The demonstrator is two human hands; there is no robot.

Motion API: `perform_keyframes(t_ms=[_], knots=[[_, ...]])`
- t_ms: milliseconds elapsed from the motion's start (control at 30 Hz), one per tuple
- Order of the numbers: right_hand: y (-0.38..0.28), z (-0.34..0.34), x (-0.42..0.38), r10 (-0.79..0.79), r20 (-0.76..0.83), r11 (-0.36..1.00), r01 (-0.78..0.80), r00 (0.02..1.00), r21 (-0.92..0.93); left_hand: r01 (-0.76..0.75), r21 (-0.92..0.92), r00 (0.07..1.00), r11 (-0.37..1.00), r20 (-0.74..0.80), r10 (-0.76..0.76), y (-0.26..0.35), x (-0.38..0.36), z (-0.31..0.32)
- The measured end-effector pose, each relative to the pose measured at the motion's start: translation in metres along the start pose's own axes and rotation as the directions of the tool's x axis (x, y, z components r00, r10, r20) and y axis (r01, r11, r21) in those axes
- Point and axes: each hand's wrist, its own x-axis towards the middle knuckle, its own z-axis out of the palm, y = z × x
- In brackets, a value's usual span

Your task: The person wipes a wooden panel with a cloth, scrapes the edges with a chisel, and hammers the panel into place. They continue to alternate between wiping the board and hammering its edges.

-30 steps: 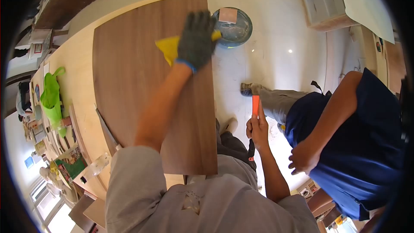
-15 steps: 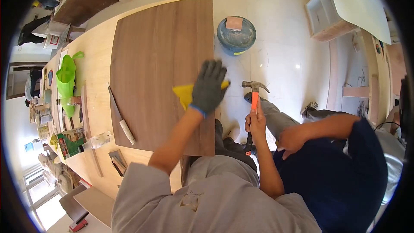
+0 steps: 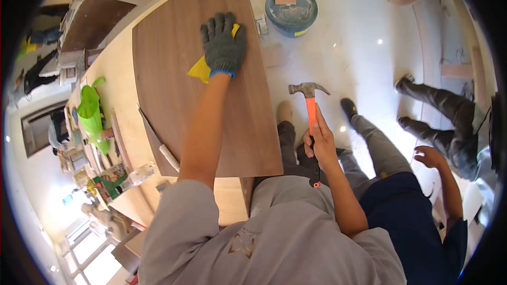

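My left hand [image 3: 224, 45], in a dark grey knitted glove with a blue cuff, lies on a yellow cloth [image 3: 199, 69] with its fingers spread. The cloth shows below the palm and pokes out between thumb and forefinger. Beneath it is a brown wood-grain board [image 3: 174, 53]. My bare right hand [image 3: 321, 140] is wrapped around a claw hammer [image 3: 310, 108] with an orange and black handle, held upright off the board's right edge, head away from me. A long blade with a pale wrapped handle [image 3: 169, 157] rests at the board's left edge.
Under the board is a pale plywood bench [image 3: 120, 82] with a green bag [image 3: 91, 112] and a clear bottle [image 3: 138, 174] on it. A lidded bucket [image 3: 291, 13] stands on the floor. Close at my right is a co-worker in a dark blue shirt [image 3: 406, 221]; another person's legs [image 3: 441, 105] are further right.
My left hand has slid with the yellow cloth farther up the board and to the left. The hammer stays in my right hand. The co-worker's arm has moved away to the right.
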Motion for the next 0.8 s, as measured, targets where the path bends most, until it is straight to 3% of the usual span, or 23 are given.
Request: perform_keyframes(t_ms=[267, 367, 467, 567, 667, 800], knots=[[-0.023, 0.059, 0.053, -0.169, -0.024, 0.976, 0.17, 0.985, 0.139, -0.032, -0.007, 0.999, 0.999, -0.028, 0.032, 0.0, -0.006, -0.003], [-0.022, 0.06, 0.068, -0.142, 0.056, 0.989, 0.139, 0.988, 0.052, 0.033, 0.016, 0.995, 0.999, 0.092, -0.034, 0.002, -0.004, -0.01], [-0.034, 0.062, 0.079, -0.192, -0.043, 0.974, 0.196, 0.98, 0.113, 0.027, 0.038, 0.994, 0.999, 0.103, -0.031, -0.001, -0.004, -0.006], [-0.041, 0.073, 0.095, -0.169, 0.064, 0.985, 0.17, 0.984, -0.016, 0.037, 0.03, 0.996, 0.999, 0.082, -0.04, -0.002, -0.006, -0.003], [-0.044, 0.072, 0.108, -0.261, -0.011, 0.964, 0.261, 0.965, 0.045, 0.042, 0.036, 0.995, 0.998, 0.091, -0.045, -0.001, -0.005, -0.006], [-0.054, 0.076, 0.108, -0.139, 0.038, 0.99, 0.137, 0.99, 0.043, 0.024, 0.032, 0.996, 0.999, 0.082, -0.027, 0.003, -0.006, -0.01]])
